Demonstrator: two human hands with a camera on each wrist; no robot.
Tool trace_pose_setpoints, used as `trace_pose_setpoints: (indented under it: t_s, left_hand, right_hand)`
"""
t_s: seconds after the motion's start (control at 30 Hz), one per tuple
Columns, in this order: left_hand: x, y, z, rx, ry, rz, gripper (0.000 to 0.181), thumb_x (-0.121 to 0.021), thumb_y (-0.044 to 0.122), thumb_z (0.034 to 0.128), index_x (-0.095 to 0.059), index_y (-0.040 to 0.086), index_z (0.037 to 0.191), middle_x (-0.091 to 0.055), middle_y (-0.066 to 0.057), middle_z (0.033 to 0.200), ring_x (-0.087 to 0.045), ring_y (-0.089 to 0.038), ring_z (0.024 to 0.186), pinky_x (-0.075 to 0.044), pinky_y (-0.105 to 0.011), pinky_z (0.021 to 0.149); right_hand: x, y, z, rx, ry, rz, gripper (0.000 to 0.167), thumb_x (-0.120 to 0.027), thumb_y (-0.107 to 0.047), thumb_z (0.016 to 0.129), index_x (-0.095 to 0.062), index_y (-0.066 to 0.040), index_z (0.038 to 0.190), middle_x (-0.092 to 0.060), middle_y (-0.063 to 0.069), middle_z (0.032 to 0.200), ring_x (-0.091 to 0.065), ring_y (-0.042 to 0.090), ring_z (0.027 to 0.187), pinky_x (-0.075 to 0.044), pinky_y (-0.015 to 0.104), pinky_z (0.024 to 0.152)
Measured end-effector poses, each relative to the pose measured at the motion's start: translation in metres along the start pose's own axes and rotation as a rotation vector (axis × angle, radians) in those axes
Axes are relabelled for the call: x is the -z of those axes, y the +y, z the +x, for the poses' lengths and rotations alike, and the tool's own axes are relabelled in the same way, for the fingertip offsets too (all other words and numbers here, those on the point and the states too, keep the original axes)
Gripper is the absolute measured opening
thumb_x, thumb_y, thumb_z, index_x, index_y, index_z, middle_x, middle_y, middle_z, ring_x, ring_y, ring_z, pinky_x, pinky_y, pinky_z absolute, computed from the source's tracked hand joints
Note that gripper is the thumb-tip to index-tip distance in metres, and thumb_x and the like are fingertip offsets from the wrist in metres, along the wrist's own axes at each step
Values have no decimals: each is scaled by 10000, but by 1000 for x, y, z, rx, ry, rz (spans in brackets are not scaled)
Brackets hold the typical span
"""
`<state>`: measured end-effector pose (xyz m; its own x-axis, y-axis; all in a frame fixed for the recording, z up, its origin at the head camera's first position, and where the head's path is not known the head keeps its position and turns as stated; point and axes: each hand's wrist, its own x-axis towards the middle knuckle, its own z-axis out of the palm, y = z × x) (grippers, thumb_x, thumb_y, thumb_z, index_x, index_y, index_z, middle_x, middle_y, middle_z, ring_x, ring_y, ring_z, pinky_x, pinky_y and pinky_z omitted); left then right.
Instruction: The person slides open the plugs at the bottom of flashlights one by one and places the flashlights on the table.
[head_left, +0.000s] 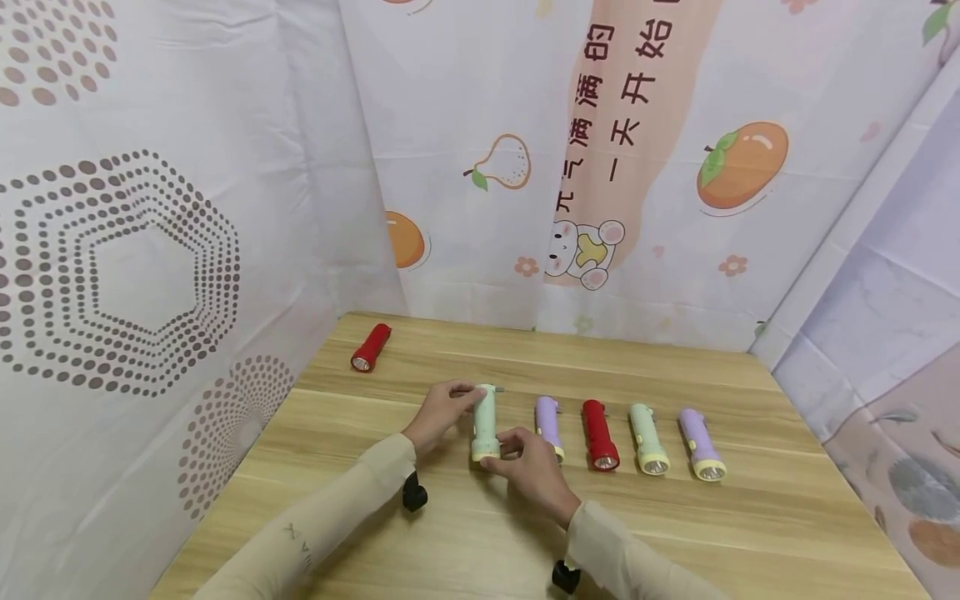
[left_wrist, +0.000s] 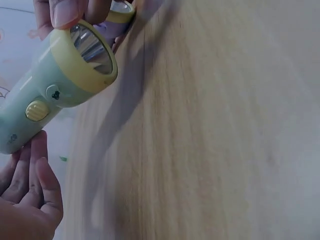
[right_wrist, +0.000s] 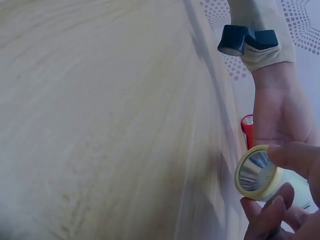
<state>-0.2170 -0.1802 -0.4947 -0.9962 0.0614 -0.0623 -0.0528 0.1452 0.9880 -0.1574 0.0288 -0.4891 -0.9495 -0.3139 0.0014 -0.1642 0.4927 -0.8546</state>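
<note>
A pale green flashlight (head_left: 485, 421) with a yellow rim is held between both hands, its lens end toward me. My left hand (head_left: 441, 414) holds the tail end; in the left wrist view its outer fingers (left_wrist: 37, 155) lie against the underside, while the thumb's contact is hidden. My right hand (head_left: 536, 471) pinches the yellow rim at the lens end between thumb and fingers, as the right wrist view shows at the lens (right_wrist: 256, 171). The switch (left_wrist: 37, 110) faces sideways in the left wrist view. Just right of it lies a purple flashlight (head_left: 548, 421), partly behind my right hand.
Right of the purple one, a red flashlight (head_left: 600, 433), another green flashlight (head_left: 647, 437) and another purple flashlight (head_left: 701, 444) lie in a row. A second red flashlight (head_left: 371, 347) lies at the back left of the wooden table (head_left: 450, 542). Printed curtains (head_left: 465, 275) surround the table.
</note>
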Motion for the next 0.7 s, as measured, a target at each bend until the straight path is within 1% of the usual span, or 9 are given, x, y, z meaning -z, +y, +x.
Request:
trace_pose_setpoints:
  t_s: [0.17, 0.33, 0.47, 0.6, 0.7]
  left_hand:
    - [-4, -3, 9, 15, -19, 31, 560, -702, 453, 973, -645, 2, 1300, -692, -113, 1170, -689, -216, 983, -561, -400, 917]
    - [-8, -7, 16, 20, -35, 27, 596, -711, 474, 961, -643, -4, 1309, -681, -121, 1201, -683, -213, 983, -571, -383, 877]
    - [-10, -8, 19, 25, -30, 41, 618, -727, 483, 947, -647, -14, 1306, -686, -120, 1200, -685, -211, 964, -578, -364, 841]
    - [-12, -7, 22, 38, -21, 72, 562, -730, 455, 953, -675, -5, 1269, -703, -104, 1142, -676, -206, 923, -573, -333, 789]
    - [-13, -5, 23, 53, -5, 81, 515, -739, 425, 953, -682, -4, 1232, -703, -103, 1082, -669, -211, 885, -568, -319, 743]
  right_hand:
    - [3, -1, 2, -23, 0, -7, 446, -892, -286, 818, -682, -23, 1112, -698, 39, 967, -656, 180, 898, -558, 363, 772]
    - [3, -3, 4, -57, 17, -4, 468, -899, -294, 808, -671, -15, 1106, -690, 49, 955, -650, 170, 862, -547, 335, 726]
    - [3, -4, 7, -82, 31, -21, 461, -903, -296, 802, -673, -20, 1093, -690, 48, 923, -641, 163, 816, -537, 321, 678]
    - [3, -6, 9, -108, 28, -36, 461, -903, -300, 801, -676, -20, 1088, -686, 46, 913, -630, 164, 793, -530, 311, 646]
    - [4, -7, 12, -126, 17, -24, 466, -899, -301, 804, -675, -14, 1094, -683, 56, 932, -623, 159, 779, -528, 299, 632]
